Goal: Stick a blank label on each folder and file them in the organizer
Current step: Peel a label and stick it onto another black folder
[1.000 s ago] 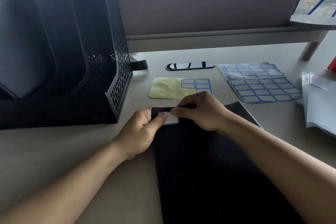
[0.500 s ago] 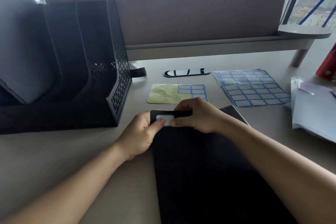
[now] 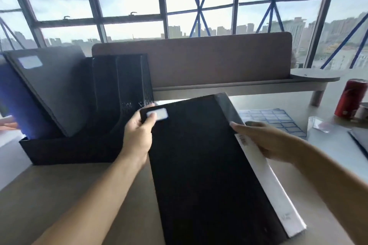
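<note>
Lifted from the desk (image 3: 59, 195) since a second ago, the folder (image 3: 199, 165) tilts up. Organizer (image 3: 79, 145) at left holds a filed folder (image 3: 55, 89). Left hand (image 3: 139, 133) pinches the lifted folder's corner, thumb on the label (image 3: 159, 114); right hand (image 3: 264, 139) grips its right edge.

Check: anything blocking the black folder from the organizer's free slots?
Nothing visible does. The left hand and right hand hold the black folder right of the organizer, whose right slots look empty, though dark. The grey folder and blue folder sit in its left slots.
</note>
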